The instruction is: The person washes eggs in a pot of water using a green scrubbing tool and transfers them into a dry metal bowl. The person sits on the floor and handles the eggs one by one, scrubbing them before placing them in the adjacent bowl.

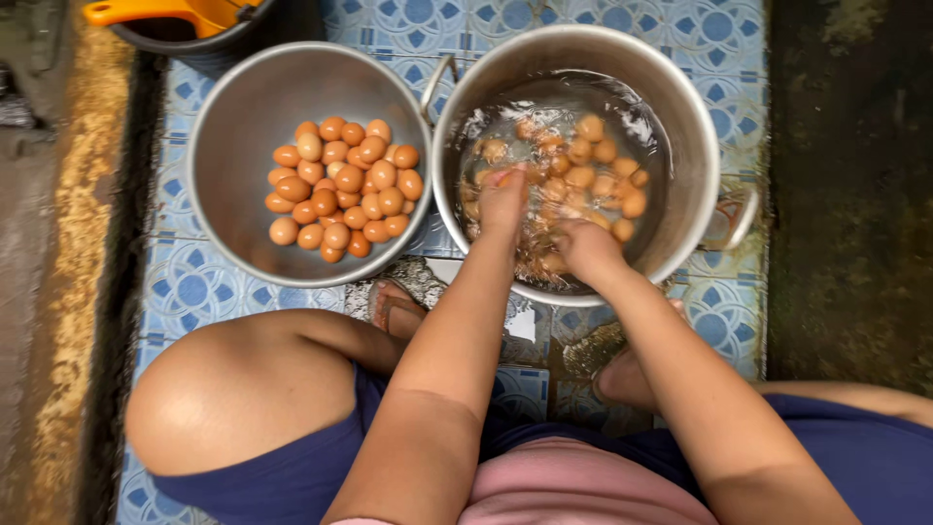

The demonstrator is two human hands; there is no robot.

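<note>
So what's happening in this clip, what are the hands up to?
A person squats on a blue patterned tile floor with both hands in a large metal pot of water holding brown eggs. The left hand is closed around one egg at the surface; the right hand is dipped among the eggs near the pot's near wall. Beside the pot, a metal bowl holds a pile of brown eggs with no water.

Before me: a steel pot [695, 117] of water with brown eggs [593, 160] submerged, my left hand [503, 199] and right hand [585, 248] both dipped in, each closed over an egg. Just left, touching it, a metal bowl [233, 126] heaped with eggs [342, 190], on blue patterned tiles [190, 287].
</note>
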